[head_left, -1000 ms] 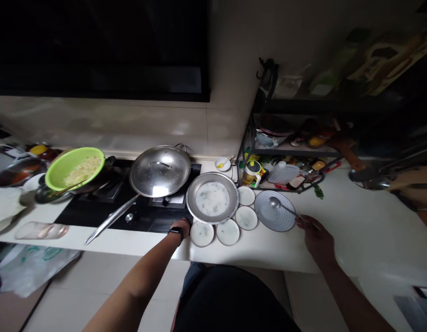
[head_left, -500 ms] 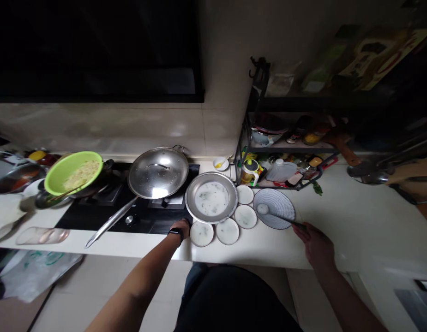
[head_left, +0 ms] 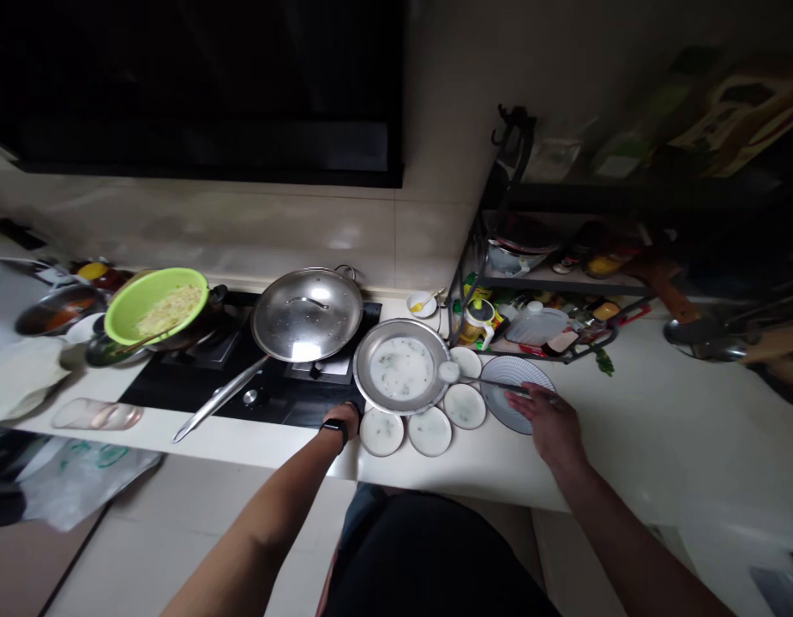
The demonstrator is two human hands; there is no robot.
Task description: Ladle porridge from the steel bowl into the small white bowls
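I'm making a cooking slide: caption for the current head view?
Right hand holds a ladle by a steel basin of white liquid; left hand beside the stove.

The long-handled ladle [head_left: 483,380] lay roughly crosswise, its whitish-looking bowl over the right rim of the steel basin [head_left: 363,368] and its handle above the patterned plate [head_left: 508,368], though whether it touched either could not be told. The basin, round and wide-rimmed, held milky liquid [head_left: 401,368] flecked with dark green bits. Four small round dishes [head_left: 429,453] of similar pale liquid curved around its front and right side on the white desk [head_left: 627,428], with the round grey-blue plate just beyond them to the right.
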